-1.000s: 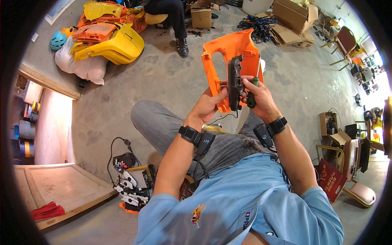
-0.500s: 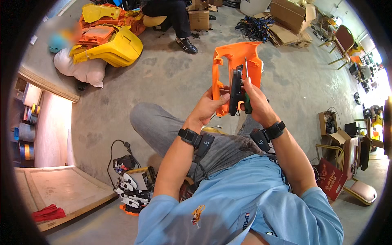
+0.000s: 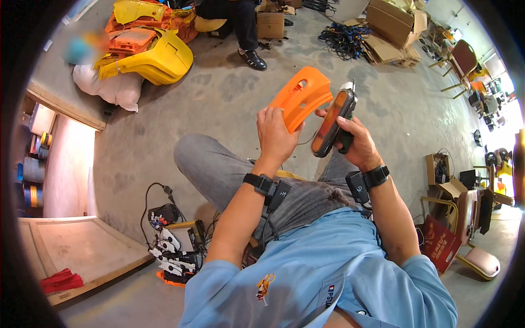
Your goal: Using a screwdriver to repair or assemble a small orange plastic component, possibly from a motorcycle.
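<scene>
Grasps an orange plastic shell (image 3: 306,90) in the left hand (image 3: 278,138), wrapping the fingers over its near end and setting the thumb along its lower right edge. Grasps a long, round-ended dark unit with an orange-red face (image 3: 331,124) in the right hand (image 3: 358,143), laying the thumb over its right rim. Tilts the unit just beside the shell, between the two hands, with its far end leaning right. Holds in the same right hand a screwdriver (image 3: 344,143), green-handled and probably pressed against the palm, though largely hidden behind the unit. Shows a thin wire (image 3: 306,141) between the hands, near the unit's lower end. Wears a black strapped device (image 3: 269,189) on each wrist. Has grey trousers (image 3: 210,158) below the hands and a concrete floor (image 3: 164,120) around them. Has, well beyond and left of the left hand, yellow and orange plastic parts (image 3: 164,57) near a white sack (image 3: 106,87); straight beyond the hands, another person's dark shoe (image 3: 252,59); beyond the right hand, tangled cables (image 3: 345,41); nearer the body and left of the left hand, white-and-black electrical parts (image 3: 174,257).
</scene>
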Motion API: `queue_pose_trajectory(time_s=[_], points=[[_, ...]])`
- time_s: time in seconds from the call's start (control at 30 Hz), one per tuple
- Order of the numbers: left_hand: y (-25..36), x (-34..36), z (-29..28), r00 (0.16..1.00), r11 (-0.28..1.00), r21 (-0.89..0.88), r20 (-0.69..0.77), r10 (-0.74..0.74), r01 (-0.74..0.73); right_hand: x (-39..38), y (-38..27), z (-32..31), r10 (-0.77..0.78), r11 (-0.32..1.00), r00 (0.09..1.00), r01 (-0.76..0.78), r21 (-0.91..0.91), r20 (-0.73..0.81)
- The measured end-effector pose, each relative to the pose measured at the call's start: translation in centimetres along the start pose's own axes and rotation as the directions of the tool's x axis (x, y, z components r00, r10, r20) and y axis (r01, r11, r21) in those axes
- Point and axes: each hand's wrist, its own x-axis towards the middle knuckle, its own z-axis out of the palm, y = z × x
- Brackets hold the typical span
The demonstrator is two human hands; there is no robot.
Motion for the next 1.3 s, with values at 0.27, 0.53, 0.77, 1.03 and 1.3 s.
queue_pose_trajectory(time_s=[0.27, 0.53, 0.77, 1.03, 1.3], points=[[0.8, -0.1, -0.3, 0.989, 0.977, 0.163, 0.071, 0.13, -0.14, -0.1, 0.1, -0.3, 0.052, 0.98, 0.998, -0.043, -0.193, 0.04], [0.3, 0.0, 0.1, 0.947, 0.954, -0.033, 0.117, 0.301, -0.299, 0.7, 0.6, -1.2, 0.003, 0.984, 1.0, -0.003, -0.176, -0.003], [0.9, 0.1, -0.2, 0.958, 0.949, -0.266, 0.182, 0.222, -0.169, 0.5, 0.3, -4.6, 0.007, 0.998, 0.997, -0.011, -0.058, -0.074], [-2.5, 0.9, 0.1, 0.958, 0.934, -0.295, 0.255, -0.129, 0.204, -0.2, 0.0, -8.0, -0.043, 0.999, 0.999, 0.043, -0.029, -0.009], [-1.9, 1.0, -0.3, 0.891, 0.878, -0.349, 0.424, -0.163, 0.327, -1.3, -0.2, -9.5, 0.041, 0.986, 0.994, -0.024, -0.164, 0.102]])
